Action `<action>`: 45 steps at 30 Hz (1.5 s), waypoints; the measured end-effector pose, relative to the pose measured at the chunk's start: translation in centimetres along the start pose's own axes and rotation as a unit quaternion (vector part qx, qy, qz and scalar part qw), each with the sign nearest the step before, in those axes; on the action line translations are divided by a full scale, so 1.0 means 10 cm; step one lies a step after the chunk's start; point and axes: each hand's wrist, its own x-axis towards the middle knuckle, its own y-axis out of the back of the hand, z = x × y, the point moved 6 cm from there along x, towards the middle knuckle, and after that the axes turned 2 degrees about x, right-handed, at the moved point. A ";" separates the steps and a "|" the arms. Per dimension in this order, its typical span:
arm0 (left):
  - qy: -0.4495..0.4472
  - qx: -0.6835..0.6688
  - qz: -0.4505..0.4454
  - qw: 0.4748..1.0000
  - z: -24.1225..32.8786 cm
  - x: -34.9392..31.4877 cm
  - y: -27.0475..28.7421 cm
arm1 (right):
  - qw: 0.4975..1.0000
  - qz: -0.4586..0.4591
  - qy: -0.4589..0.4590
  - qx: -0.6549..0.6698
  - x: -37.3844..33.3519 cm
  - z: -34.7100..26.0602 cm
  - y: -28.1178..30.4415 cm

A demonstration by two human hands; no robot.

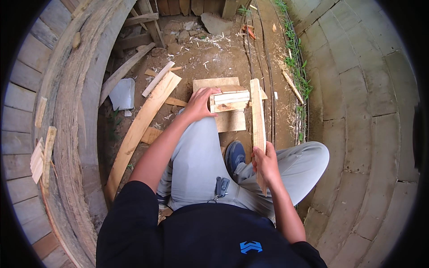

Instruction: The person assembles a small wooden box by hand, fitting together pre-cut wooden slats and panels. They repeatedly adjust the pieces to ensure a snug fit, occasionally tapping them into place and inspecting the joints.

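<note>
My left hand (202, 105) is closed around the left end of a small wooden box (230, 96) made of short boards, with the thumb on its near side. The box rests over wider pale boards (232, 121) beyond my left knee. In my right hand (266, 163) is a long wooden slat (258, 111), gripped near its lower end. The slat stands along the right side of the box, its far end reaching past it; whether the two touch I cannot tell. A key fob (222, 186) lies on my trousers.
A long curved plank (138, 134) and a shorter strip (158, 79) lie at my left, beside a rough timber beam (67, 111). A white slab (122, 94) sits near it. Thin rods (269, 76) run along the ground before a block wall (353, 102) at right.
</note>
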 end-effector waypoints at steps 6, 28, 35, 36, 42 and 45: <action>-0.009 -0.025 0.016 1.000 -0.06 0.03 -0.01 | 1.000 -0.004 -0.007 0.019 0.01 0.07 -0.06; 0.206 -0.120 0.168 0.957 -0.55 -0.06 0.04 | 0.939 0.038 0.228 -0.253 0.72 -0.25 -0.32; 0.205 -0.128 0.171 0.955 -0.55 -0.02 0.00 | 0.909 0.033 0.252 -0.331 0.82 -0.33 -0.41; 0.205 -0.130 0.175 0.954 -0.57 -0.05 0.02 | 0.910 0.038 0.249 -0.331 0.74 -0.54 -0.44; 0.207 -0.124 0.174 0.955 -0.62 -0.11 0.04 | 0.836 0.173 0.505 -0.125 0.29 -1.44 -0.35; 0.207 -0.160 0.154 0.953 -0.61 -0.05 -0.02 | 0.788 0.248 0.542 -0.152 0.49 -0.88 -0.41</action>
